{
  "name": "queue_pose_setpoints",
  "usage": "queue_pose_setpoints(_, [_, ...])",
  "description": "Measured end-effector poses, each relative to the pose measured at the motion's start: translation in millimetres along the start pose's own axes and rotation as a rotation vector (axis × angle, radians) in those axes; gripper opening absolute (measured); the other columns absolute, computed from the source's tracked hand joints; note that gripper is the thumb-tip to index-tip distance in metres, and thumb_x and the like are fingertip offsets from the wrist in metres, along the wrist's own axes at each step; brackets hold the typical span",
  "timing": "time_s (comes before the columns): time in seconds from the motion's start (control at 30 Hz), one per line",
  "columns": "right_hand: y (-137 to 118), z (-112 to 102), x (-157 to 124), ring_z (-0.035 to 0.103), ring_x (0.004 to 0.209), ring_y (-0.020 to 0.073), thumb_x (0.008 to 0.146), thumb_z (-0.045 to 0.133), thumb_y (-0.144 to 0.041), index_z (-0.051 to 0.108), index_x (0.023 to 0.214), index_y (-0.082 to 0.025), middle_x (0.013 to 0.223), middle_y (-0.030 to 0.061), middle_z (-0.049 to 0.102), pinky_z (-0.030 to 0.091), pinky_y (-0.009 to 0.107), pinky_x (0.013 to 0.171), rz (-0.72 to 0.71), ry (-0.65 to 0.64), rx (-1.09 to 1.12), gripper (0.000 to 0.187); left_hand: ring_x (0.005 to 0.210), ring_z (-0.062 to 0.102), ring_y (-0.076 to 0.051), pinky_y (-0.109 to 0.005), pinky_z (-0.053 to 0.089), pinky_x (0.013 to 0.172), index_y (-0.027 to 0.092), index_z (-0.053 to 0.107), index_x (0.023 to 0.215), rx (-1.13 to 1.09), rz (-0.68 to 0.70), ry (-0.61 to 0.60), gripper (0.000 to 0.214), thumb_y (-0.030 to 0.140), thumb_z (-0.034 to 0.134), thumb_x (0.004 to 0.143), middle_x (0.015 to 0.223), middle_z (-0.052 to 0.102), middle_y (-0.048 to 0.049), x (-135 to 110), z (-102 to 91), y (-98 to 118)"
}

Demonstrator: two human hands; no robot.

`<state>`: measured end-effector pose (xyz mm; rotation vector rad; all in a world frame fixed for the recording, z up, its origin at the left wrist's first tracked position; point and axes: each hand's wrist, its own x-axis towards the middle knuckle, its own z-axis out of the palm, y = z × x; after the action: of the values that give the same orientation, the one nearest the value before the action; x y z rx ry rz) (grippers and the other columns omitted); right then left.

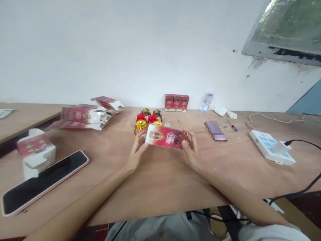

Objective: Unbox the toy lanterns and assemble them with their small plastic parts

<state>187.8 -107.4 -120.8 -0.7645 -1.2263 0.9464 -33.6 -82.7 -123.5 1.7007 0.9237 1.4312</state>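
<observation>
Nearest, we note phone [42, 182] lying face up at table's [160, 180] left edge, apart from hands. Further in, our left hand [136, 150] and right hand [192, 149] pinch red carton [166, 138] by its short ends, fingers curled, just above table. Grip, we judge, keeps printed face open to view. Just behind: red-gold ornaments [147, 122], clustered. Flat cartons [84, 117] stacked far left; two shut boxes [177, 102] against wall.

Two bare forearms, slender left hand [137, 151], slender right hand [192, 152], short white sleeve [273, 232] on the right upper arm, pale grey garment [160, 227] across the lap.
</observation>
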Motion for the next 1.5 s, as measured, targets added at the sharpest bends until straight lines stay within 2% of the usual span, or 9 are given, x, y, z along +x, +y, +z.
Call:
queue_pose_setpoints(0.07, [-4, 2, -4, 0.057, 0.109, 0.0187, 0.079, 0.062, -0.042, 0.048, 0.119, -0.034, 0.123, 0.0029, 0.056, 0.050, 0.033, 0.088, -0.009, -0.062, -0.040, 0.044, 0.108, 0.056, -0.025, -0.036, 0.047, 0.087, 0.021, 0.046, 0.122, -0.203, -0.113, -0.036, 0.056, 0.053, 0.055, 0.077, 0.122, 0.056, -0.0101, -1, 1.8, 2])
queue_pose_setpoints(0.2, [-8, 0, -3, 0.054, 0.115, 0.0188, 0.084, 0.057, -0.039, 0.049, 0.124, -0.033, 0.131, 0.0021, 0.053, 0.045, 0.036, 0.097, -0.036, -0.188, -0.114, 0.041, 0.096, 0.062, -0.024, -0.031, 0.049, 0.082, 0.017, 0.058, 0.108, -0.292, -0.273, 0.080, 0.054, 0.050, 0.069, 0.067, 0.102, 0.067, -0.0077, 4, 2.7, 5])
queue_pose_setpoints(0.5, [-7, -5, -1, 0.059, 0.108, 0.0189, 0.079, 0.064, -0.033, 0.050, 0.123, -0.028, 0.126, 0.0046, 0.058, 0.047, 0.035, 0.092, -0.004, -0.306, -0.092, 0.047, 0.084, 0.063, -0.019, -0.028, 0.049, 0.075, 0.016, 0.061, 0.097, -0.253, -0.272, 0.162, 0.052, 0.048, 0.076, 0.059, 0.098, 0.068, -0.0068, 7, -3.5, 11])
queue_pose_setpoints(0.77, [-5, 4, -2, 0.065, 0.079, 0.0160, 0.062, 0.074, -0.026, 0.049, 0.101, -0.026, 0.092, 0.0001, 0.068, 0.051, 0.029, 0.072, 0.141, -0.116, -0.060, 0.046, 0.077, 0.063, -0.019, -0.026, 0.051, 0.066, 0.016, 0.061, 0.092, -0.187, -0.278, 0.146, 0.054, 0.044, 0.080, 0.050, 0.090, 0.067, -0.0051, 9, -1.7, 19])
queue_pose_setpoints(0.97, [-6, 2, -3, 0.061, 0.070, 0.0156, 0.063, 0.066, -0.021, 0.046, 0.107, -0.029, 0.083, -0.0031, 0.065, 0.050, 0.027, 0.059, 0.137, -0.090, -0.036, 0.048, 0.076, 0.064, -0.020, -0.027, 0.051, 0.066, 0.014, 0.064, 0.088, -0.272, -0.334, 0.208, 0.048, 0.048, 0.075, 0.057, 0.084, 0.069, -0.0062, 11, -2.7, 13])
queue_pose_setpoints(1.1, [-4, -2, -5, 0.060, 0.088, 0.0185, 0.072, 0.058, -0.020, 0.055, 0.102, -0.030, 0.107, 0.0013, 0.058, 0.053, 0.033, 0.072, 0.004, -0.093, -0.087, 0.032, 0.071, 0.065, -0.019, -0.027, 0.052, 0.059, 0.015, 0.062, 0.081, -0.417, -0.405, 0.265, 0.041, 0.051, 0.069, 0.064, 0.074, 0.068, -0.0038, 12, -3.9, 11])
queue_pose_setpoints(1.27, [-9, -4, -6, 0.048, 0.113, 0.0228, 0.082, 0.051, -0.025, 0.065, 0.098, -0.030, 0.112, 0.0037, 0.052, 0.035, 0.041, 0.101, -0.163, -0.123, -0.419, 0.022, 0.074, 0.065, -0.019, -0.026, 0.052, 0.062, 0.016, 0.060, 0.077, -0.440, -0.327, 0.250, 0.039, 0.049, 0.072, 0.061, 0.074, 0.067, -0.0032, 12, -2.0, 15])
queue_pose_setpoints(1.43, [-10, -4, 0, 0.050, 0.105, 0.0225, 0.080, 0.056, -0.041, 0.062, 0.061, -0.022, 0.099, 0.0036, 0.054, 0.037, 0.039, 0.097, -0.085, -0.032, -0.415, 0.027, 0.083, 0.065, -0.022, -0.029, 0.053, 0.070, 0.015, 0.060, 0.088, -0.414, -0.270, 0.252, 0.048, 0.050, 0.075, 0.058, 0.087, 0.068, -0.0053, 10, -1.5, 20])
queue_pose_setpoints(1.5, [-8, -1, 2, 0.051, 0.103, 0.0219, 0.074, 0.065, -0.042, 0.063, 0.061, -0.023, 0.097, 0.0026, 0.056, 0.041, 0.038, 0.094, -0.013, -0.007, -0.351, 0.023, 0.084, 0.064, -0.021, -0.029, 0.053, 0.071, 0.017, 0.058, 0.094, -0.394, -0.236, 0.227, 0.050, 0.048, 0.075, 0.059, 0.093, 0.067, -0.0054, 8, -1.7, 21])
